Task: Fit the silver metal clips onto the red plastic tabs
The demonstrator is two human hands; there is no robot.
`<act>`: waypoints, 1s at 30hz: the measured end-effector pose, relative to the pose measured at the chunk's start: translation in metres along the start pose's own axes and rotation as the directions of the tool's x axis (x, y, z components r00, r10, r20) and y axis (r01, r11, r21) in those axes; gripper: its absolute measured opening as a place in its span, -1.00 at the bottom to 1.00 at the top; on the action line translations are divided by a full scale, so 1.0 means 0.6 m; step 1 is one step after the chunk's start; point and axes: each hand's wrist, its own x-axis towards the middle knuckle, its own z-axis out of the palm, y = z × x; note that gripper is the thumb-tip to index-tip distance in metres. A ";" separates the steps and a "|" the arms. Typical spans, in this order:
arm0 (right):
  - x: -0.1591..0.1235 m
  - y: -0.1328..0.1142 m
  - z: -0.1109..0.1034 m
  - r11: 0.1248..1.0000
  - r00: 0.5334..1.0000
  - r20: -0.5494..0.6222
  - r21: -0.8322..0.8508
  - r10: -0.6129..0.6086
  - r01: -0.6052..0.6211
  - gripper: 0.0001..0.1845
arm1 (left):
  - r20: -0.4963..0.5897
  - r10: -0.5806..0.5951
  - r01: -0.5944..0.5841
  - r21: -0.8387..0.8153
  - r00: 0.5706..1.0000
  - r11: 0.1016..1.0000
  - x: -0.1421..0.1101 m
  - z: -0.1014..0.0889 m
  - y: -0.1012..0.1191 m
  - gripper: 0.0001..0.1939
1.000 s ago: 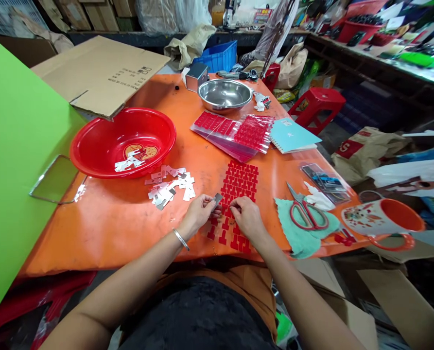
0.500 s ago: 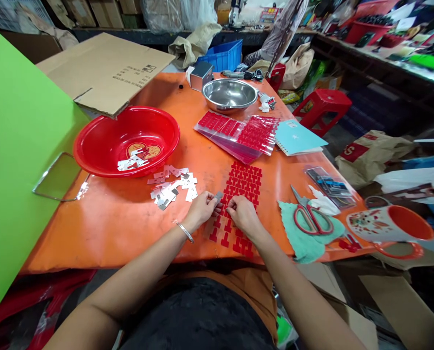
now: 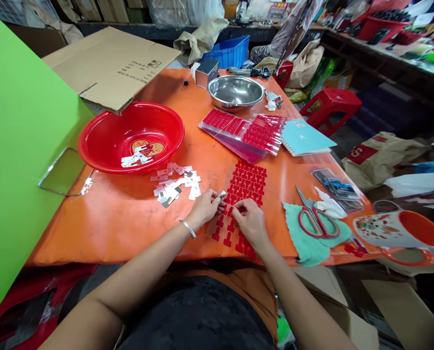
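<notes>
My left hand point(image 3: 205, 210) pinches a small metal plate point(image 3: 222, 194) just beside my right hand point(image 3: 251, 221), whose fingertips point(image 3: 236, 208) press together over red T-shaped pieces point(image 3: 246, 183), holding what I cannot tell; loose metal plates point(image 3: 175, 187) lie further left

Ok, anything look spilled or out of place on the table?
Loose stamped metal pieces lie in a jumbled heap on the orange table, just outside the red basin. More sit inside it, so the heap looks spilled, though it may be deliberate.
</notes>
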 end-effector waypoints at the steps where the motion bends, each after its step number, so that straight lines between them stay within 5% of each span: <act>1: 0.000 0.001 -0.006 0.994 0.998 0.012 0.085 0.062 -0.062 -0.90 | -0.002 0.002 -0.002 0.002 1.000 1.000 0.000 0.001 -0.001 -0.90; 5: -0.002 -0.003 -0.023 0.913 0.976 0.037 0.348 0.212 -0.212 -0.85 | -0.010 0.025 -0.025 -0.028 1.000 0.999 0.000 0.000 -0.005 -0.91; 12: -0.011 -0.047 -0.010 0.801 0.971 0.025 0.561 0.239 -0.211 -0.76 | 0.039 0.040 -0.030 -0.222 0.998 0.975 -0.032 -0.009 0.012 -0.88; 17: -0.013 -0.071 0.004 0.785 0.976 -0.003 0.595 0.217 -0.173 -0.80 | 0.101 -0.001 0.040 -0.392 0.995 0.919 -0.067 -0.013 0.029 -0.81; 30: -0.021 -0.070 0.018 0.849 0.988 -0.035 0.517 0.150 -0.111 -0.82 | 0.124 0.053 0.006 -0.434 0.991 0.901 -0.081 -0.014 0.026 -0.77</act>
